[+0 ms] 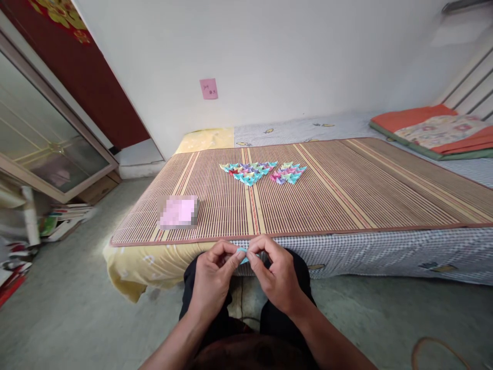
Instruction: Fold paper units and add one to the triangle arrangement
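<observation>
A small piece of light-blue folded paper [243,255] is pinched between my two hands, just off the front edge of the bed. My left hand [216,275] grips its left side between thumb and fingers. On the other side, my right hand [275,270] holds it the same way, and most of the paper is hidden by the fingertips. Beyond my hands, on the striped mat, lie two groups of small folded paper pieces: a larger multicoloured group [249,173] and a smaller one [288,173] to its right.
A striped mat [319,205] covers much of the bed. A blurred-out pinkish item [177,211] lies on its left part. A folded orange and floral cloth [435,131] rests at the far right. A pink note [208,89] sticks to the wall. Books [63,221] are piled at left.
</observation>
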`<action>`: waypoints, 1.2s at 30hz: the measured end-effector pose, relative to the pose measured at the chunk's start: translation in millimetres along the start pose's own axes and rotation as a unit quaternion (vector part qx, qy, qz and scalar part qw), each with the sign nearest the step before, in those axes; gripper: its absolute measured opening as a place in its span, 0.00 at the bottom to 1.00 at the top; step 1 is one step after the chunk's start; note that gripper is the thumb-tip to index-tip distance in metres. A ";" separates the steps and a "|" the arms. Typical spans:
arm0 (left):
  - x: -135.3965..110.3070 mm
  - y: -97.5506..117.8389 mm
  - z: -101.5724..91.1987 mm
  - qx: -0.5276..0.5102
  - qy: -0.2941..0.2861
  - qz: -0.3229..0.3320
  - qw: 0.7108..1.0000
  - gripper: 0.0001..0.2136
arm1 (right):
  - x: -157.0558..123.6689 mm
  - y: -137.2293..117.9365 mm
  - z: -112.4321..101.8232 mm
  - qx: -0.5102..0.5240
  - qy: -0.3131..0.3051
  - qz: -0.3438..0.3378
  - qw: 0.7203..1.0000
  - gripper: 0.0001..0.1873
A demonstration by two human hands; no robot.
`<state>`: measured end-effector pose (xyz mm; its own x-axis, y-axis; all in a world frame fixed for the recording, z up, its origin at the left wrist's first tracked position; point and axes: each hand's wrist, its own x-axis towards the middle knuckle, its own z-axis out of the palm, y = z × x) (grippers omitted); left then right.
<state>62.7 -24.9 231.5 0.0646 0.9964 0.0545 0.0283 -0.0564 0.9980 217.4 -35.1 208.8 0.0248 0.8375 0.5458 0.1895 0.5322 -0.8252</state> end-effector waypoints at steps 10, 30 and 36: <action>0.7 -4.1 -2.5 -0.021 -0.011 -0.021 0.999 0.12 | 3.7 0.0 -4.7 0.063 -0.035 0.098 0.993 0.06; 4.4 -2.8 -3.3 -0.093 -0.030 -0.049 0.994 0.11 | 5.5 -0.3 -11.8 0.073 -0.141 0.135 0.978 0.14; 3.8 -0.6 -1.2 -0.085 -0.048 -0.060 0.993 0.13 | 4.6 0.6 -8.8 0.051 -0.124 0.131 0.982 0.18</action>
<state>61.7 -21.0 231.2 0.1656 0.9843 -0.0604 -0.1268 0.0820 0.9885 226.3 -32.0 212.1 -0.1835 0.9451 0.2704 0.1081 0.2928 -0.9501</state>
